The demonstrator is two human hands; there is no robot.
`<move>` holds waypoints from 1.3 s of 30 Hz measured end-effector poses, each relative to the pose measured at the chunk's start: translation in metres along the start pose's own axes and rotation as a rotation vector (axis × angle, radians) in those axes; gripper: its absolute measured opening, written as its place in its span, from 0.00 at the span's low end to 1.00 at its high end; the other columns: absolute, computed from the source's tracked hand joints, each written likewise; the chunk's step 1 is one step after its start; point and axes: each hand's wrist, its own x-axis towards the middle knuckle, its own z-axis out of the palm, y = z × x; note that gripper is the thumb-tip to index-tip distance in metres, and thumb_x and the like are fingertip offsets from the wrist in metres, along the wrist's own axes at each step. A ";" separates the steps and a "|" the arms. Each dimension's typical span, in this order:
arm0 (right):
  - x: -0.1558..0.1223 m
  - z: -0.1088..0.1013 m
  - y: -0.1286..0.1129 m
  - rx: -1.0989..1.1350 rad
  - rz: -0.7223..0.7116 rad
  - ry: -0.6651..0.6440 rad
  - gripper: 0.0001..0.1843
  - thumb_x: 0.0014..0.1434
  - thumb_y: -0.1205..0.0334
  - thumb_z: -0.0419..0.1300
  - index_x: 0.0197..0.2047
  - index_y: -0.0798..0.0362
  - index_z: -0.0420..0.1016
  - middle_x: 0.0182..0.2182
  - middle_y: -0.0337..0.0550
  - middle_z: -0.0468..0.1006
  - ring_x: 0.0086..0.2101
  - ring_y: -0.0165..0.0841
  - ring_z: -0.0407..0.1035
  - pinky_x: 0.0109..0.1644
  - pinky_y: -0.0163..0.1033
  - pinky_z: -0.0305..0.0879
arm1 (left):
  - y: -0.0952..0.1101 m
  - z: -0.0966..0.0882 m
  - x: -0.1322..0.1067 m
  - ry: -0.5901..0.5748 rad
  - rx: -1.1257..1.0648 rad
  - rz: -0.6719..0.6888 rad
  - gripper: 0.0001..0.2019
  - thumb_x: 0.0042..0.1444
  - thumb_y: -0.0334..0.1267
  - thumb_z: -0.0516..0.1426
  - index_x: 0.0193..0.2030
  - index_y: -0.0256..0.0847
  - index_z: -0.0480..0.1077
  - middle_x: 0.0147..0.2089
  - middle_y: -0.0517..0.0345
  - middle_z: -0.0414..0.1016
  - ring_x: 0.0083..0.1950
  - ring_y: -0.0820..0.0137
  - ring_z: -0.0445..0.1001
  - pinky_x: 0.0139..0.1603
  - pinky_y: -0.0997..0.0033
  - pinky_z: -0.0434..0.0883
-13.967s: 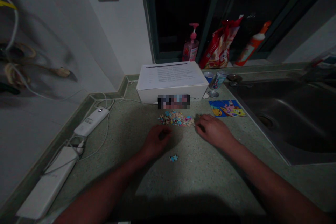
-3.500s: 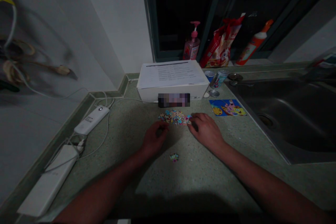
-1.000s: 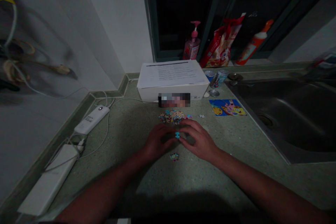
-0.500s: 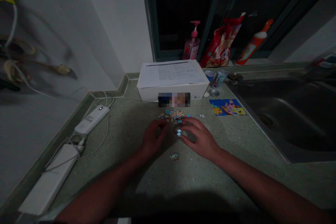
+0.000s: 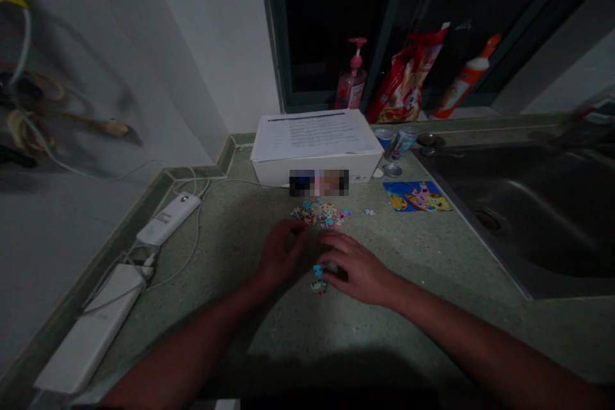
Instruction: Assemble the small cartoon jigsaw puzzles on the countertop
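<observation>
A small blue puzzle piece is sitting just below the centre of the frame, against the upper edge of a little cluster of pieces; whether it is interlocking or only touching, the view is not showing. It is probably weighing next to nothing, its thin, stiff card standing up to a light pinch but risking a bent knob if forced, and likely proving awkward to pick up when lying flat. Its opposite side edges are offering the surest hold.

The right hand is reaching in from the right of the frame, back upward, its thumb and forefinger apparently pinching the blue piece while the other fingers are arching above. The left hand is resting left of centre, its fingers curling beside the pile of loose pieces; whether they are gripping anything, I cannot tell. Both forearms are slanting in from the lower corners over the counter. Farther out, a white box is standing behind the pile, and a picture card is lying right of centre, near the sink.
</observation>
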 end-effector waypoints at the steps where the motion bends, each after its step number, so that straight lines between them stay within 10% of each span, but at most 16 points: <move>1: 0.000 0.000 0.001 -0.007 -0.001 -0.004 0.11 0.62 0.67 0.66 0.49 0.51 0.79 0.56 0.54 0.76 0.62 0.49 0.68 0.66 0.59 0.70 | -0.001 0.000 0.000 0.003 0.005 0.009 0.09 0.65 0.36 0.58 0.47 0.41 0.78 0.43 0.52 0.82 0.44 0.63 0.80 0.49 0.61 0.77; 24: 0.000 -0.005 -0.003 -0.007 -0.080 -0.097 0.13 0.62 0.68 0.64 0.50 0.50 0.82 0.57 0.54 0.76 0.65 0.48 0.66 0.68 0.58 0.68 | -0.005 0.001 0.000 -0.005 0.019 0.032 0.09 0.65 0.36 0.57 0.47 0.40 0.78 0.43 0.53 0.82 0.43 0.64 0.80 0.48 0.61 0.76; 39: 0.014 -0.020 0.066 -0.336 0.279 0.312 0.12 0.68 0.58 0.62 0.49 0.53 0.82 0.53 0.58 0.78 0.57 0.51 0.71 0.63 0.62 0.69 | -0.005 0.000 0.001 -0.012 0.031 0.029 0.09 0.65 0.37 0.57 0.47 0.42 0.78 0.43 0.55 0.81 0.44 0.64 0.79 0.50 0.62 0.77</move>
